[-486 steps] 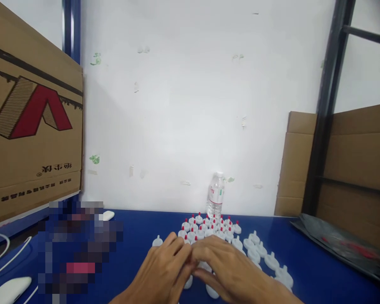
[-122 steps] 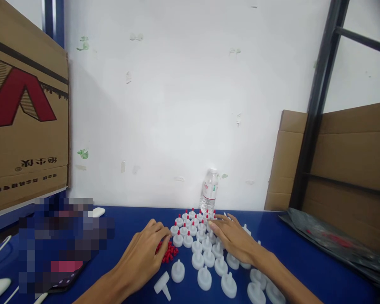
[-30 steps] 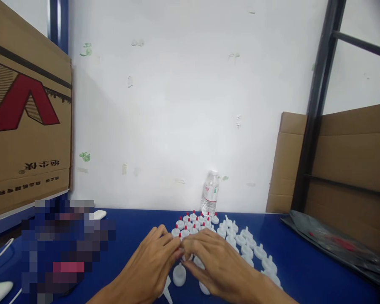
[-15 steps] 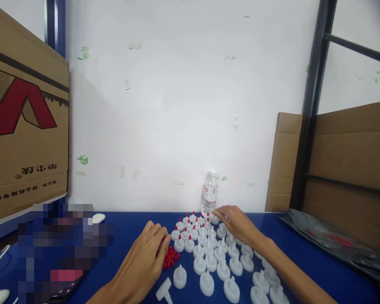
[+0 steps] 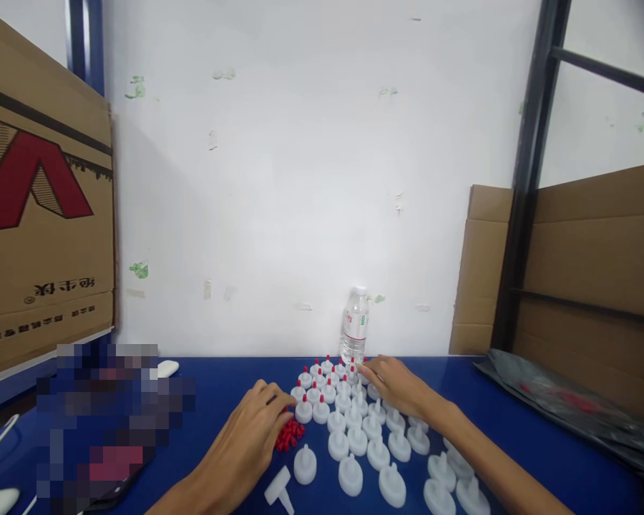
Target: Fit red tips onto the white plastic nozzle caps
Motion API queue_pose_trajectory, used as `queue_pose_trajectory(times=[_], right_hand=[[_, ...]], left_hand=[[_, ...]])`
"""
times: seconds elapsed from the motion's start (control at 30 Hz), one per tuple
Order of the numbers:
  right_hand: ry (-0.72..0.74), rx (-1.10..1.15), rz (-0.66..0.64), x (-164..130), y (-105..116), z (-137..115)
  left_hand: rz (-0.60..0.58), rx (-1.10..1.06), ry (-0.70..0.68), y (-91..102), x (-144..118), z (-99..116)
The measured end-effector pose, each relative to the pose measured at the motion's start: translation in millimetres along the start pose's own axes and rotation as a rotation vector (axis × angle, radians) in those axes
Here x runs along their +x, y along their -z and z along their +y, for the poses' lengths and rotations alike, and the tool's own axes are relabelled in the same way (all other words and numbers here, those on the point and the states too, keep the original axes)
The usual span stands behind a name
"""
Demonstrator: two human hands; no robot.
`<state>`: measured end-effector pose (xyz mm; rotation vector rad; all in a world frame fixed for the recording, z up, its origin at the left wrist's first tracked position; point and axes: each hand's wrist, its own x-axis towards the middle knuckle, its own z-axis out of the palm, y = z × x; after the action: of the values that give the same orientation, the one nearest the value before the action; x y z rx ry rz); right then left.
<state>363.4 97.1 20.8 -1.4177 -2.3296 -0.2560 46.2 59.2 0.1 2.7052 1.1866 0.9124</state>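
Observation:
Several white plastic nozzle caps (image 5: 350,476) with upright spouts stand in rows on the blue table. Small red tip caps (image 5: 305,399) sit on the spouts of those at the far left and back. My left hand (image 5: 247,436) is beside a small pile of loose red tip caps (image 5: 288,434), thumb and forefinger pinched around a red tip cap at the pile's edge. Over the back rows, my right hand (image 5: 394,383) is closed in a pinch beside the capped spouts. What its fingertips hold is hidden. One white nozzle cap (image 5: 279,486) lies on its side near the front.
A water bottle (image 5: 355,327) stands at the back against the white wall. A large cardboard box (image 5: 48,272) is on the left, near a blurred-out area. At the right lie a grey plastic bag (image 5: 558,400) and leaning cardboard (image 5: 475,279).
A back nozzle cap by my right hand now shows a red tip. My right hand has shifted slightly down and nearer. The left fingers have moved a little right over the pile's edge.

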Motion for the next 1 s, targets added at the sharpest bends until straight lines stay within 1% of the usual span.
queue_pose_trajectory(times=[0.13, 0.23, 0.4, 0.5, 0.6, 0.67, 0.77, 0.83, 0.9, 1.0], right_hand=[[-0.027, -0.01, 0.052, 0.8, 5.1, 4.6], [-0.014, -0.007, 0.039, -0.6, 5.1, 7.3], [0.027, 0.007, -0.014, -2.5, -0.8, 5.4], [0.004, 0.006, 0.003, -1.4, -2.0, 5.8], [-0.048, 0.004, 0.029, -0.3, -4.5, 9.1], [-0.066, 0.016, 0.018, -0.6, -9.1, 11.7], [-0.063, 0.044, -0.019, -1.6, -17.1, 14.6], [-0.058, 0.057, -0.02, -1.6, -18.7, 15.6], [-0.047, 0.062, 0.01, -0.5, -14.6, 15.5], [-0.034, 0.06, 0.112, 1.7, 0.7, 10.2]], left_hand=[[-0.007, -0.014, 0.028, -2.0, 0.7, -3.0], [-0.014, -0.009, 0.042, -0.1, 0.7, -2.0], [0.0, 0.0, 0.042, 3.6, 0.4, 1.9], [0.001, 0.012, 0.042, 1.5, 0.0, 0.4], [-0.008, 0.012, 0.038, -3.1, -1.1, -4.1], [-0.012, 0.003, 0.039, -4.9, -1.6, -6.3], [0.004, -0.018, 0.039, -3.1, -0.9, -4.9], [0.032, -0.023, 0.037, 1.1, 0.4, -1.2], [0.066, -0.018, 0.037, 6.2, 1.7, 3.3], [0.112, -0.028, 0.029, 12.5, 2.6, 9.4]])
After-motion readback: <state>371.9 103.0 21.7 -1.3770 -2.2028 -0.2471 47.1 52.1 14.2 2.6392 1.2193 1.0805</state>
